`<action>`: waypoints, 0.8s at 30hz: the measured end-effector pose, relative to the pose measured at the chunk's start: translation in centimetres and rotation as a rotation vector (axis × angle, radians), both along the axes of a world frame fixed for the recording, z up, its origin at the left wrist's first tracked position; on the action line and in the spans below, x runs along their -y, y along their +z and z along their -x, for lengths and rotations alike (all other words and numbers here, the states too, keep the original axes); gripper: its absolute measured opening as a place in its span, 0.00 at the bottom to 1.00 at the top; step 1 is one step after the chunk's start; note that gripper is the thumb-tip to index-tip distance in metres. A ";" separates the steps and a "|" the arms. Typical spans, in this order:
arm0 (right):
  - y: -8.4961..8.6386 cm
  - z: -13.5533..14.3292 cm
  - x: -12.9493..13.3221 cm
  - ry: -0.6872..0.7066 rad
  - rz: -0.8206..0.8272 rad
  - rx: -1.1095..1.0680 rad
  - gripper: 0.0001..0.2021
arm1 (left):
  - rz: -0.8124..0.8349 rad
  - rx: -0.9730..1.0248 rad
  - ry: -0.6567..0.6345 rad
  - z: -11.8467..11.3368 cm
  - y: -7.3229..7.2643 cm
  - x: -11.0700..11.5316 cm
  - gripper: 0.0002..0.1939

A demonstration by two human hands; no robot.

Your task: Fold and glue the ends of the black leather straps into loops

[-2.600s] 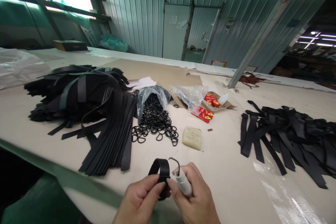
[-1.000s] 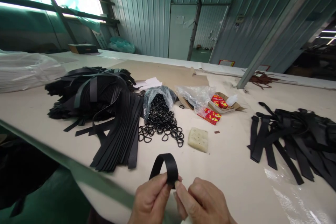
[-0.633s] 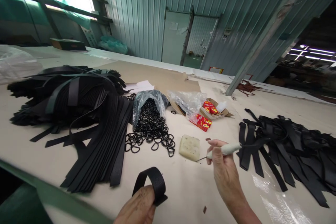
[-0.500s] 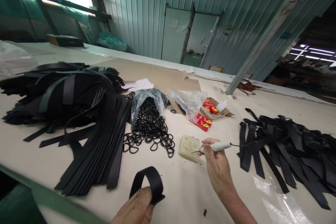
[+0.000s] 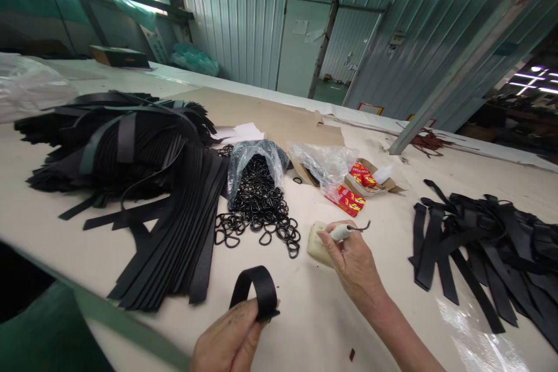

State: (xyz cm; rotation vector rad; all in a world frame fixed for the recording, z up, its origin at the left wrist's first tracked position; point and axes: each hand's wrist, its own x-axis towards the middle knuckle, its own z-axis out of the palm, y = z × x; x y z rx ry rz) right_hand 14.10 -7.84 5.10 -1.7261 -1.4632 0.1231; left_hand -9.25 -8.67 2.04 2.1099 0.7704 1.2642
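The right hand (image 5: 352, 256) is closed round the pale handle of a tool (image 5: 341, 232), whose dark, bent end juts out to the right; its other end is hidden behind the thumb. Just left of that hand, partly covered by it, is the block (image 5: 317, 250); whether the tool touches it I cannot tell. The left hand (image 5: 229, 331) pinches a black strap (image 5: 265, 290) bent into an upright loop, arch on top, its ends together at the fingertips. The strap is to the left of the block and nearer the body, so the right hand is much the closer one to the block, with some desk (image 5: 300, 308) between the hands. Beyond the strap, rings (image 5: 261, 197) spill from a clear bag (image 5: 235, 171); beside them on the left lies the big pile (image 5: 174, 238), fanned toward the front edge. Red packets (image 5: 346, 200) lie behind the block, and the small pile (image 5: 488, 232) sits well apart on the right.
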 end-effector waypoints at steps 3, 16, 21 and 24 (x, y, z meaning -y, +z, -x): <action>0.1 0.3 -0.1 0.027 0.016 0.053 0.13 | 0.003 0.040 -0.015 0.1 1.3 -0.3 0.18; 2.4 1.5 1.3 -0.054 -0.144 0.143 0.16 | -0.070 -0.005 -0.077 1.8 3.7 0.1 0.15; 6.0 5.1 5.9 -0.054 -0.122 -0.900 0.17 | -0.257 -0.070 -0.078 1.9 4.2 0.7 0.17; 7.1 7.2 7.1 -0.022 -0.070 -1.237 0.19 | -0.293 -0.065 -0.110 1.6 4.3 1.0 0.18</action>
